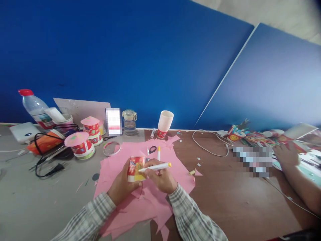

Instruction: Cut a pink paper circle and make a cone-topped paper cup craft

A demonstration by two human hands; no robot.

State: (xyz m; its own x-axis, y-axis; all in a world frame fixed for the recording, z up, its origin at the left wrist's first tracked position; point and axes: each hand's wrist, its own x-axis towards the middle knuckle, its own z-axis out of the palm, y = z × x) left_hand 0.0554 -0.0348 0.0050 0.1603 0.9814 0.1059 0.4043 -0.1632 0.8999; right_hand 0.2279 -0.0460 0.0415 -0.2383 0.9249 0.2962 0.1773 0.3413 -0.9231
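Observation:
My left hand (123, 185) is closed around a red and yellow paper cup (135, 166), held over sheets of pink paper (151, 209). In my right hand (162, 178) is a white marker with a yellow end (160, 166), its tip against or very close to the cup's side. Behind the cup, a pair of small scissors (152, 150) lies on the pink paper, partly hidden. Another yellow-capped marker (158, 153) is just beyond my right hand.
Decorated paper cups with pink tops (79, 146) stand at left, near black cables (54, 170) and a bottle (35, 106). A glass jar (129, 124) and stacked paper cups (165, 121) line the blue partition (125, 60). Another person's arm (293, 169) rests at right.

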